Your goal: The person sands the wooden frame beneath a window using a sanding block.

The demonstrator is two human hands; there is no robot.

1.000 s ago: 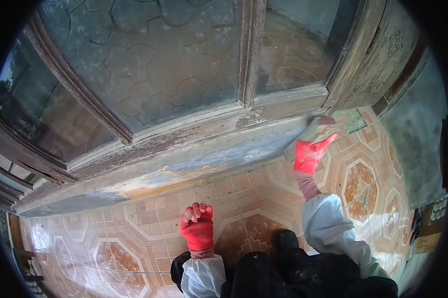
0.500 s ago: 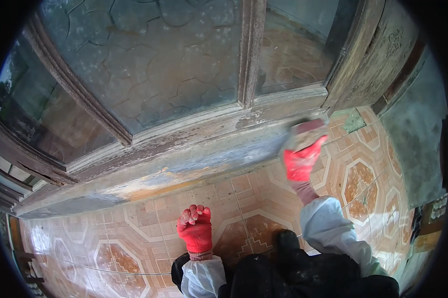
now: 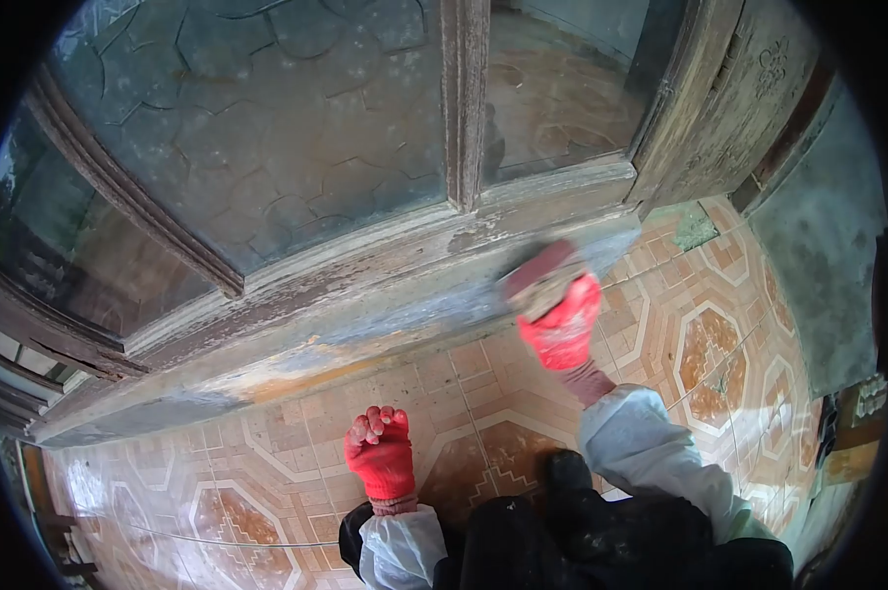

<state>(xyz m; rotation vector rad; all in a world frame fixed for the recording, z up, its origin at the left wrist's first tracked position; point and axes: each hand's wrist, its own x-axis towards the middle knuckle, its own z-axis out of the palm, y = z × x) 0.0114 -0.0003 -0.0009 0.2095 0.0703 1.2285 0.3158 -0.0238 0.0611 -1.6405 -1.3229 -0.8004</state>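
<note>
My right hand (image 3: 564,329), in a red work glove, grips a reddish-brown sanding block (image 3: 547,273) with a tan side. The block lies against the low sill (image 3: 395,317) under the glazed wooden frame, where blue-grey and orange patches show; motion blurs it a little. My left hand (image 3: 380,457), gloved in red with pale fingertips, hovers over the tiled floor near my knee. Its fingers are curled in, and nothing shows in them.
Weathered wooden bars (image 3: 464,108) hold the glass panes (image 3: 296,128) above the sill. A green-grey patch (image 3: 696,228) marks the patterned tile floor (image 3: 601,295) by the right post. A thin cord (image 3: 237,540) crosses the floor at lower left.
My right hand has moved left and slightly down along the sill with the sanding block. My left hand stays nearly where it was. The view has shifted slightly.
</note>
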